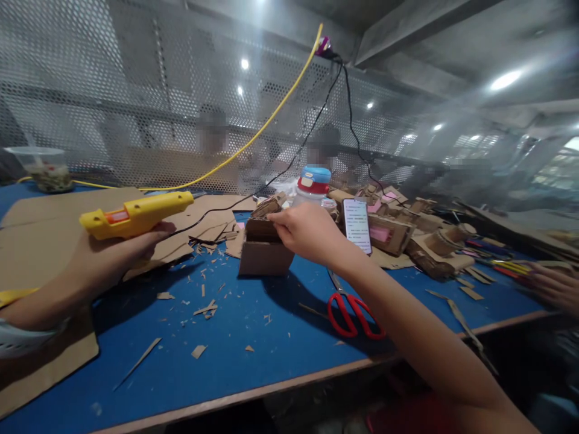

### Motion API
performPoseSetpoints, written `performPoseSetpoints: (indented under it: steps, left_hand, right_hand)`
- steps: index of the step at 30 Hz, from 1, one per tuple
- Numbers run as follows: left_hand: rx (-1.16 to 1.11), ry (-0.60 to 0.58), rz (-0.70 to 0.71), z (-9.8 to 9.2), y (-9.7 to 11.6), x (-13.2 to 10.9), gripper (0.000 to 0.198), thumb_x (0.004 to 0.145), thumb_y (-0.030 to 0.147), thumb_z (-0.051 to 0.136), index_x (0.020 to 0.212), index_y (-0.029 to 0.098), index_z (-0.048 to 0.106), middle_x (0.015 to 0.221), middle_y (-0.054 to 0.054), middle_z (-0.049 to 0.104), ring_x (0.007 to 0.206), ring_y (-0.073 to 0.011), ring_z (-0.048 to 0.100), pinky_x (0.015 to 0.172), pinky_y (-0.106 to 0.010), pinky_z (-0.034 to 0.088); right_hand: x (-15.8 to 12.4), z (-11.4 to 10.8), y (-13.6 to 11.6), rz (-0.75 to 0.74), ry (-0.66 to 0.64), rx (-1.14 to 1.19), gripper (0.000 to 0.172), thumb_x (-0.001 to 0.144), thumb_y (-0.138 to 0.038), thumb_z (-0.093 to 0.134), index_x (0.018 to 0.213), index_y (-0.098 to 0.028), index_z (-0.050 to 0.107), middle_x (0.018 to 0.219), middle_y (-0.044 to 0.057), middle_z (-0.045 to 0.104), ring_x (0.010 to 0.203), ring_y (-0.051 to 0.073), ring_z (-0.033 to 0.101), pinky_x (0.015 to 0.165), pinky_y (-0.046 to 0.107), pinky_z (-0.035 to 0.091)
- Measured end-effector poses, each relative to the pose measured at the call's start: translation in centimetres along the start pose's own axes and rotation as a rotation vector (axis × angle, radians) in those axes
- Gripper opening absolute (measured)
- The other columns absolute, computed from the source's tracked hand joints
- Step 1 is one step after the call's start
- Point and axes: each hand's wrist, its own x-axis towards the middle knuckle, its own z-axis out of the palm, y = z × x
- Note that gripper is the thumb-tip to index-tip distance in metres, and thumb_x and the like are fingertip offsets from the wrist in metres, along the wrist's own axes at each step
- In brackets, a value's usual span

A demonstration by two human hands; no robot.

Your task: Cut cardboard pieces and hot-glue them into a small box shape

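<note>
A yellow hot glue gun (138, 215) is gripped in my left hand (131, 248), its nozzle pointing right above the blue table. My right hand (304, 234) reaches across to a small cardboard box (266, 259), with thumb and finger closed on its top edge. The box stands upright, and its top shows a dark opening. My hand covers the box's right side. Red-handled scissors (348, 313) lie under my right forearm, their blades partly hidden.
Flat cardboard sheets (40, 226) cover the left side. Cardboard scraps (205, 310) litter the blue table (181, 374). Behind stand a bottle (313, 181), a lit phone (357, 226) and cardboard constructions (434, 247). Another person's hand (554, 286) is at far right. A black cord (235, 208) crosses the middle.
</note>
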Motion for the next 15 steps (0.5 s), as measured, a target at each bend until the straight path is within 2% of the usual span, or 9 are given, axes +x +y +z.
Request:
performPoseSetpoints:
  steps: [2,6,11,15]
  left_hand:
    - [0.015,0.001,-0.002,0.0,0.1,0.0,0.051,0.039,0.055,0.061,0.078,0.022,0.063,0.063,0.002,0.053,0.066,-0.0192,0.048,0.06,-0.028,0.04]
    - [0.019,-0.001,-0.015,-0.1,0.3,-0.3,0.052,0.038,0.056,0.06,0.078,0.023,0.064,0.068,0.0,0.057,0.07,-0.02,0.05,0.062,-0.029,0.041]
    - [-0.042,0.01,-0.014,0.0,1.1,-0.7,0.039,0.037,0.051,0.06,0.067,0.025,0.061,0.06,0.001,0.056,0.065,-0.0198,0.051,0.061,-0.031,0.045]
    - [-0.026,0.065,-0.058,0.2,2.3,-1.3,0.045,0.033,0.05,0.059,0.07,0.024,0.064,0.077,-0.002,0.067,0.081,-0.0238,0.058,0.07,-0.032,0.051]
  right_hand:
    - [0.5,0.3,0.0,-0.003,0.008,-0.035,0.033,0.089,-0.01,0.046,0.1,-0.013,0.076,0.092,0.014,0.075,0.073,0.02,0.06,0.057,0.031,0.024]
    - [0.8,0.5,0.1,-0.028,0.024,-0.045,0.031,0.086,-0.005,0.047,0.089,-0.012,0.076,0.096,0.012,0.073,0.076,0.018,0.057,0.057,0.032,0.022]
    - [0.2,0.8,0.4,-0.039,0.037,-0.066,0.03,0.087,-0.004,0.046,0.091,-0.011,0.075,0.096,0.013,0.07,0.08,0.019,0.055,0.058,0.032,0.023]
    - [-0.4,1.2,0.3,-0.083,0.086,-0.058,0.03,0.09,-0.004,0.045,0.098,-0.009,0.072,0.1,0.015,0.07,0.091,0.022,0.056,0.066,0.032,0.032]
